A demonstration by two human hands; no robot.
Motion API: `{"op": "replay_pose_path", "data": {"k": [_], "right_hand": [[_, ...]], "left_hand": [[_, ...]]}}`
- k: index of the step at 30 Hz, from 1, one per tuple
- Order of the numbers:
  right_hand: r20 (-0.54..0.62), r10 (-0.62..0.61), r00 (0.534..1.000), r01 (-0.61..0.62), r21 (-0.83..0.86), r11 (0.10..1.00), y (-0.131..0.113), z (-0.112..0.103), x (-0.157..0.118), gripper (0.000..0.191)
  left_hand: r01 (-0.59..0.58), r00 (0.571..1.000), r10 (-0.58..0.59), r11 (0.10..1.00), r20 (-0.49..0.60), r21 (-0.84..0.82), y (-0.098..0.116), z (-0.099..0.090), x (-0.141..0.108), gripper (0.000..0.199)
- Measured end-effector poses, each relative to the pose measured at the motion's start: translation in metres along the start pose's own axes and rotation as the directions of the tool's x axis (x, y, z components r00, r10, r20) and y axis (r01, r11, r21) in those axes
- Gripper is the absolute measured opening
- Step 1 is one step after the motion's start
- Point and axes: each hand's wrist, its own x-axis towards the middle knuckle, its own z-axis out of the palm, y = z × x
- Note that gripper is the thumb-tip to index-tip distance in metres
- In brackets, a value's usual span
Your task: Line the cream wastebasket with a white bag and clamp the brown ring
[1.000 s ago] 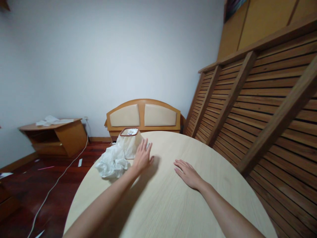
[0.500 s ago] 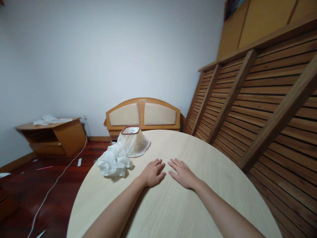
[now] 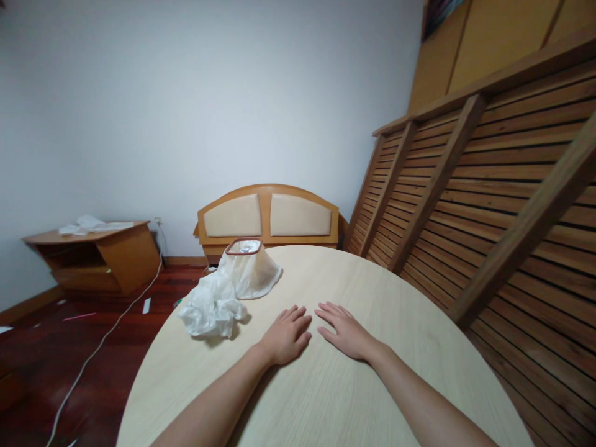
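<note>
- On the round table (image 3: 372, 391), your left hand (image 3: 286, 335) and right hand (image 3: 343, 330) lie palm down, just apart from each other. Both have loosely spread fingers and pinch nothing; how firmly they press on the wood, I cannot tell.
- Beyond your left hand, near the far left edge, stands the brown-rimmed container (image 3: 255, 273), draped in thin, pale plastic. The crumpled white bag (image 3: 212, 310) lies just beside it, nearer you.
- Risk 1: you could knock the bag onto the floor (image 3: 116, 347) with a careless leftward sweep, as it lies close to the edge.
- Risk 2: if the bag and the drape are joined, which I cannot tell, tugging the bag may drag or tip the container.
- Risk 3: the plastic looks flimsy, so you may tear it with a hard pull.
- Risk 4: stepping left, you could catch a foot on the white cable (image 3: 95, 354).
- You can read 0 brands, labels or words here.
</note>
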Motion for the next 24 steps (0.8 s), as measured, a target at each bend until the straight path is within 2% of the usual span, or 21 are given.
{"op": "replay_pose_path", "data": {"k": [24], "right_hand": [[0.03, 0.012, 0.999, -0.011, -0.03, 0.999, -0.0013, 0.0005, -0.0025, 0.06]], "left_hand": [[0.013, 1.0, -0.013, 1.0, -0.003, 0.018, 0.005, -0.0025, 0.0009, 0.048]]}}
